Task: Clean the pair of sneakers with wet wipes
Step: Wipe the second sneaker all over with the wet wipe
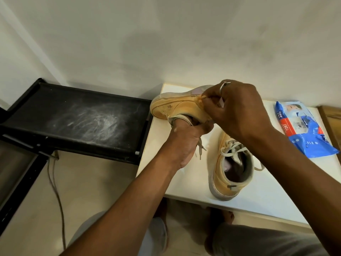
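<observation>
A worn yellow sneaker [177,106] is held up on its side above the white table's [267,196] far left corner, toe pointing left. My left hand [186,139] grips it from below at the opening, a lace end dangling beside the wrist. My right hand [238,109], with a ring on one finger, pinches the sneaker's upper near the laces; a small pale piece shows between its fingers, and whether it is a wipe I cannot tell. The second yellow sneaker [230,170] stands upright on the table, heel toward me. A blue pack of wet wipes [302,128] lies at the table's right.
A black, dusty rack shelf [79,119] stands left of the table against the white wall. A cord [55,183] trails over the beige floor. A wooden edge [332,119] shows at far right. My knees are below the table's front edge.
</observation>
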`<state>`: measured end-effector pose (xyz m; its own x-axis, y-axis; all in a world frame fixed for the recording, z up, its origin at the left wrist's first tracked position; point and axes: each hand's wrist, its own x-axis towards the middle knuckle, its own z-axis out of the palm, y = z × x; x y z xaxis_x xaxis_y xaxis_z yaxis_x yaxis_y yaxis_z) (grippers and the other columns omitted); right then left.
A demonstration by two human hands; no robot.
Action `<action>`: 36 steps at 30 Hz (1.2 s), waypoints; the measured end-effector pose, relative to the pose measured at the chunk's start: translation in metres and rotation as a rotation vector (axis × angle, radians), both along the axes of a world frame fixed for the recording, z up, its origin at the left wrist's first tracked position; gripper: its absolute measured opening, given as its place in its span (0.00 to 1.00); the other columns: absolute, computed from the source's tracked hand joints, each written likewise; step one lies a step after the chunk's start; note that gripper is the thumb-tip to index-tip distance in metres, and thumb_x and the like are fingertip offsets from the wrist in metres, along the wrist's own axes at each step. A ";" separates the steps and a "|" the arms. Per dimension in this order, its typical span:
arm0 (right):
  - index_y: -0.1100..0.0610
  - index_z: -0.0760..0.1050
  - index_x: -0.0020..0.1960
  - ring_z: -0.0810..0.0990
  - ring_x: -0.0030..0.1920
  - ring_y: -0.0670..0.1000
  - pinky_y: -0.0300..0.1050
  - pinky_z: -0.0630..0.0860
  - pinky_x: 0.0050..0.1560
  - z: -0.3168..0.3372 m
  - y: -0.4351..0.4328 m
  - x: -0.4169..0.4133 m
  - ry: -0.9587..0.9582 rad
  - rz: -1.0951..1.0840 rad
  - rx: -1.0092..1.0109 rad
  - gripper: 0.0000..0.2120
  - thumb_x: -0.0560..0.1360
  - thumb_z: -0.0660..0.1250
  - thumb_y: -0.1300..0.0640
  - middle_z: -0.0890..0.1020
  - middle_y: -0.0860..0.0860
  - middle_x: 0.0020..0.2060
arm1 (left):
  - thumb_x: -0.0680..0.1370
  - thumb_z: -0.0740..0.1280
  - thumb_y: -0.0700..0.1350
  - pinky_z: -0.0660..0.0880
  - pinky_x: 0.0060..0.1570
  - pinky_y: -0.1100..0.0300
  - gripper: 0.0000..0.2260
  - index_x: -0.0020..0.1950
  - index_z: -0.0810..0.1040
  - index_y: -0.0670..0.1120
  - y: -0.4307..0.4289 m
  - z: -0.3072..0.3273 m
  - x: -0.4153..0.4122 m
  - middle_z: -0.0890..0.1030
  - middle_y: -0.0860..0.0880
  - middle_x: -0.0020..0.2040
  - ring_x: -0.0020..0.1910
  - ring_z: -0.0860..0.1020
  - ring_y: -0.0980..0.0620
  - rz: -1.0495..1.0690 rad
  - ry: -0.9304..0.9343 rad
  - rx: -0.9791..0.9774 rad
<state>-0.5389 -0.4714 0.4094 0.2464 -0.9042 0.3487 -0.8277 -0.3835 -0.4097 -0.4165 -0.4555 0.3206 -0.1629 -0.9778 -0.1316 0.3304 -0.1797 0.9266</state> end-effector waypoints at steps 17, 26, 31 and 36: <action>0.51 0.83 0.48 0.81 0.42 0.51 0.51 0.79 0.44 -0.005 0.001 0.010 0.065 0.102 0.107 0.09 0.73 0.66 0.54 0.84 0.49 0.44 | 0.77 0.63 0.29 0.76 0.45 0.61 0.12 0.56 0.76 0.41 0.004 0.002 -0.004 0.81 0.42 0.48 0.38 0.77 0.55 -0.144 -0.157 0.142; 0.50 0.83 0.49 0.79 0.37 0.42 0.44 0.77 0.41 0.008 -0.002 -0.017 -0.278 -0.013 -0.021 0.06 0.76 0.68 0.51 0.81 0.39 0.37 | 0.72 0.70 0.35 0.74 0.60 0.49 0.20 0.63 0.75 0.39 0.005 0.017 0.006 0.79 0.39 0.60 0.59 0.77 0.39 0.031 0.139 -0.002; 0.51 0.83 0.52 0.79 0.37 0.51 0.51 0.76 0.39 0.004 0.003 -0.019 -0.337 0.027 -0.034 0.08 0.77 0.69 0.50 0.83 0.46 0.40 | 0.73 0.68 0.34 0.74 0.62 0.51 0.24 0.69 0.68 0.37 0.002 0.024 0.014 0.74 0.36 0.65 0.63 0.75 0.38 0.047 0.353 0.002; 0.52 0.83 0.50 0.79 0.39 0.49 0.50 0.77 0.40 0.001 0.007 -0.006 -0.291 0.118 0.032 0.05 0.75 0.70 0.55 0.83 0.45 0.40 | 0.75 0.65 0.34 0.75 0.60 0.51 0.24 0.71 0.66 0.35 0.002 0.026 0.019 0.75 0.35 0.62 0.60 0.76 0.40 0.014 0.436 -0.010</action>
<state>-0.5449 -0.4647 0.4100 0.2444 -0.8871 0.3917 -0.6240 -0.4530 -0.6367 -0.3976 -0.4531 0.3468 -0.1880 -0.9812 -0.0439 0.6938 -0.1643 0.7012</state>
